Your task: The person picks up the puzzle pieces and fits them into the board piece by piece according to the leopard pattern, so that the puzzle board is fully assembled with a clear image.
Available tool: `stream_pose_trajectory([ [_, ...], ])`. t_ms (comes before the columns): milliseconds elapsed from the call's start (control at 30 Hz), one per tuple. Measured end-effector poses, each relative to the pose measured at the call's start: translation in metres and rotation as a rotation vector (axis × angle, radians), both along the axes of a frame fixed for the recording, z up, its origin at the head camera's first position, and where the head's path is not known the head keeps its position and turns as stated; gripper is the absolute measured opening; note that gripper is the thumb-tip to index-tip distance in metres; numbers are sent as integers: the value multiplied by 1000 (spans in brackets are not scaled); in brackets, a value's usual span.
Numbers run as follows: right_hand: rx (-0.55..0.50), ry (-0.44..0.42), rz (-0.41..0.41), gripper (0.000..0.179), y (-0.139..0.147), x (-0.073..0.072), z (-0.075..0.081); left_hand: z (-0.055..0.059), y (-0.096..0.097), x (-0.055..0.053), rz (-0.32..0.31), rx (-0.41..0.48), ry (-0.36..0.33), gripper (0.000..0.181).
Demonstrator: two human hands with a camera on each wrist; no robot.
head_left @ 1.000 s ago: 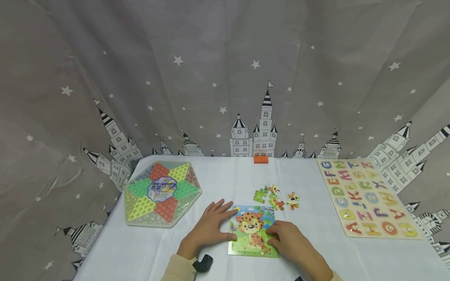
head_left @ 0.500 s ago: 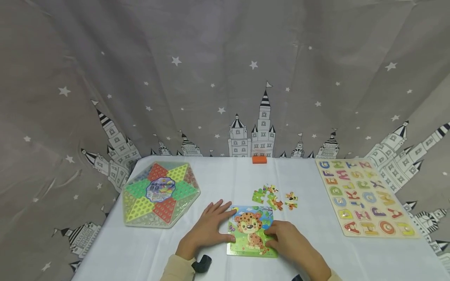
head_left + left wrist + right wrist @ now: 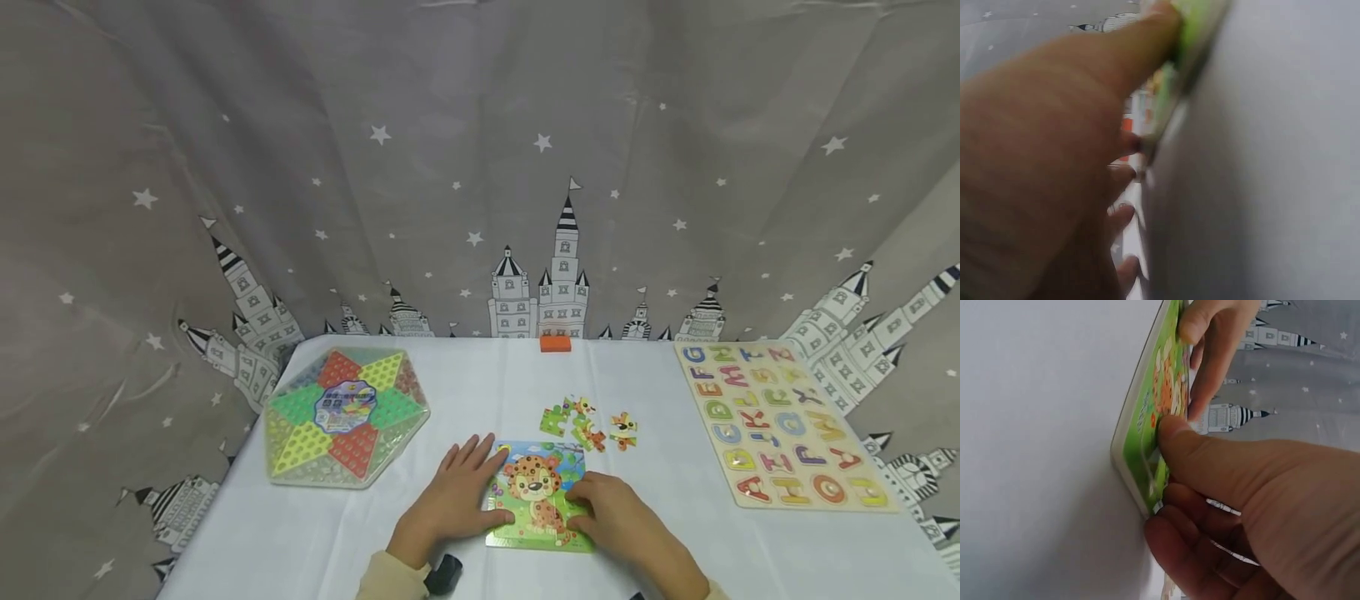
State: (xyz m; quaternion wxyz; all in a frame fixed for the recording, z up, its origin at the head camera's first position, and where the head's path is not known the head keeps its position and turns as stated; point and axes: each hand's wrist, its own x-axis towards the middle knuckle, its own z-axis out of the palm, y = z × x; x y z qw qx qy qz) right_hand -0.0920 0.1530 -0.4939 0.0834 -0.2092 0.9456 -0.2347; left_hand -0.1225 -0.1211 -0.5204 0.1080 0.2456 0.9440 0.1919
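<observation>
Q. Which parts lie nearest?
A. My forearms, entering from the near edge and converging; at the left wrist, a pale sleeve and a black item.

Q. The left?
A. My left hand, back uppermost, at the left side of the puzzle: fingers extended and slightly apart, thumb reaching over the printed face.

Q. The right?
A. My right hand, pointing inward, clamped on the puzzle at its right edge: thumb upon the face, the other fingers curled at the rim.

Q. The puzzle itself?
A. On the white cloth between my hands, picture side up.

Q. Beyond?
A. Loose pieces, in a cluster and a smaller patch to its right; flanking, the star board at left and the letter board at right; then an orange block near the cloth's far edge; last, the curtain, printed with castles and stars.
</observation>
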Motion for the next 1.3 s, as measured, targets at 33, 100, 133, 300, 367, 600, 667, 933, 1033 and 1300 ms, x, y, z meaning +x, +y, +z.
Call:
stream_pose_trajectory([
  [33, 3, 4, -4, 29, 0, 0, 0, 0, 1, 0, -3, 6, 6, 95],
  [100, 6, 7, -13, 28, -2, 2, 0, 0, 3, 0, -14, 22, 12, 94],
  [133, 7, 9, -15, 28, -2, 2, 1, 0, 4, 0, -22, 40, 15, 92],
  [300, -1, 3, -27, 28, -4, 3, 2, -3, 6, -5, -74, 86, 38, 63],
  [367, 0, 4, -31, 28, -4, 2, 2, -3, 6, -6, -97, 98, 44, 50],
  [600, 14, 3, -42, 28, -5, 3, 3, -4, 3, -7, -120, 141, 1, 38],
  [667, 27, 5, -43, 29, -5, 4, 3, -5, 3, -7, -116, 142, -15, 38],
  [933, 67, 33, -36, 33, -7, 6, 1, -3, 5, -6, -107, 124, -4, 40],
  [1033, 65, 36, -27, 29, -6, 5, 2, -3, 5, -6, -102, 130, -8, 40],
  [1300, 37, 6, -79, 26, -9, 6, 3, -5, 5, -6, -99, 123, -15, 41],
])
